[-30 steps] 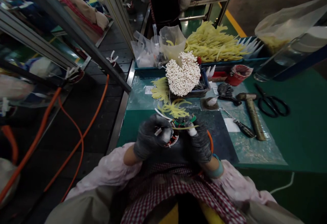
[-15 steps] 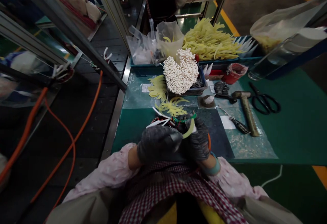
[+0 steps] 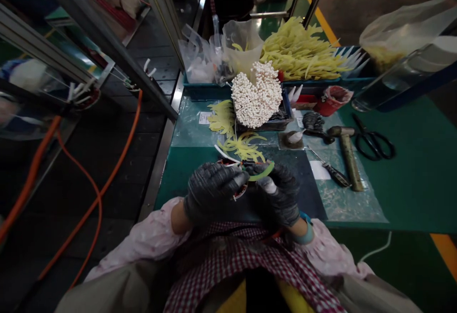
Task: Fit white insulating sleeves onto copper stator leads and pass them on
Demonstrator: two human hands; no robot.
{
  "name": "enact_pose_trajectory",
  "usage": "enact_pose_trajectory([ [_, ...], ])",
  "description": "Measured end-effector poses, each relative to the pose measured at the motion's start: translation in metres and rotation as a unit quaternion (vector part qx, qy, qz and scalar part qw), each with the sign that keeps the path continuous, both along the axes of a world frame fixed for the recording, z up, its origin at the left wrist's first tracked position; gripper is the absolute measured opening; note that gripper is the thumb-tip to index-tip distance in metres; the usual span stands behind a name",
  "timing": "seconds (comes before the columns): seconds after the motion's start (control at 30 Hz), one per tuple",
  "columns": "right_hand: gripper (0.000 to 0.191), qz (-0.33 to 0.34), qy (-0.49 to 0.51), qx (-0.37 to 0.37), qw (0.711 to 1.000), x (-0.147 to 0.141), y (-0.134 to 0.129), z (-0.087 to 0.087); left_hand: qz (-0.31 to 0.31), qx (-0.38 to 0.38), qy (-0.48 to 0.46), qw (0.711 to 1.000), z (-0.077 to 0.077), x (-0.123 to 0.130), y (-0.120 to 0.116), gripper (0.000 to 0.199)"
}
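Observation:
Both my hands are in dark grey gloves with pale fingertips and are raised over the green mat point(image 3: 178, 180). My left hand point(image 3: 212, 194) grips a round wire-wound coil point(image 3: 240, 192) with red and white leads, which is mostly hidden behind my fingers. My right hand point(image 3: 278, 194) holds the coil's other side and pinches a curved yellow-green strip point(image 3: 262, 172) against it. A white strip point(image 3: 224, 155) sticks out at the coil's far left. Just beyond my hands lies a loose pile of yellow strips point(image 3: 243, 147).
A large bundle of white sleeves point(image 3: 255, 94) stands in a dark tray, with yellow strips point(image 3: 300, 49) and plastic bags point(image 3: 200, 61) behind. On the right lie a hammer point(image 3: 348, 156), black scissors point(image 3: 373, 144) and a spare glove point(image 3: 313, 122). Orange cables point(image 3: 107, 180) run along the floor at left.
My left hand has moved back onto the coil, covering more of it. The yellow-green strip now lies flatter across the coil, and the view has shifted slightly.

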State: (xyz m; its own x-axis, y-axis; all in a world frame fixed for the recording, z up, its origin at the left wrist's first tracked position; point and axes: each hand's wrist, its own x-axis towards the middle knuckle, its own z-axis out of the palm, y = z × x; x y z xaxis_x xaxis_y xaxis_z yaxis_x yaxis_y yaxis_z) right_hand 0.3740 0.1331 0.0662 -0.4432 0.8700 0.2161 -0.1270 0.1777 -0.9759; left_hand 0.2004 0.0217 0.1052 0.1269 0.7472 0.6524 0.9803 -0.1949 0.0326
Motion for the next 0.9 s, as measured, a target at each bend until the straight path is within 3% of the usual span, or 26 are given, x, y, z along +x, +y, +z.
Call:
enact_pose_trajectory([
  [0.13, 0.039, 0.005, -0.012, 0.036, 0.999, 0.003, -0.004, -0.003, -0.041, -0.019, 0.002, 0.999, -0.003, -0.003, -0.005, 0.023],
  [0.23, 0.04, -0.043, -0.029, 0.056, 0.997, 0.005, -0.003, -0.012, -0.076, -0.053, -0.048, 0.995, -0.015, -0.009, -0.009, 0.028],
  [0.3, 0.047, -0.06, -0.037, 0.061, 0.996, 0.005, 0.002, -0.018, -0.054, -0.054, -0.119, 0.99, -0.027, -0.02, -0.014, 0.025],
  [0.37, 0.055, -0.023, -0.052, 0.055, 0.997, 0.005, 0.009, -0.019, 0.021, -0.047, -0.219, 0.974, -0.038, -0.035, -0.02, 0.031],
  [0.47, 0.055, 0.12, -0.08, 0.048, 0.988, 0.005, 0.018, -0.01, 0.081, -0.113, -0.298, 0.944, -0.049, -0.057, -0.023, 0.079],
  [0.5, 0.053, 0.163, -0.09, 0.061, 0.981, 0.004, 0.02, -0.006, 0.07, -0.161, -0.299, 0.938, -0.051, -0.062, -0.02, 0.085],
  [0.57, 0.046, 0.222, -0.121, 0.125, 0.959, 0.002, 0.021, 0.002, 0.047, -0.266, -0.302, 0.914, -0.054, -0.07, -0.011, 0.076],
  [0.67, 0.035, 0.233, -0.208, 0.297, 0.902, -0.006, 0.013, 0.0, 0.04, -0.359, -0.321, 0.875, -0.056, -0.08, 0.005, 0.058],
  [0.77, 0.025, 0.216, -0.275, 0.413, 0.841, -0.013, -0.003, -0.015, 0.041, -0.349, -0.357, 0.865, -0.062, -0.08, 0.008, 0.05],
  [0.9, 0.024, 0.214, -0.281, 0.457, 0.816, -0.005, -0.027, -0.031, 0.029, -0.232, -0.479, 0.846, -0.068, -0.052, -0.012, 0.059],
])
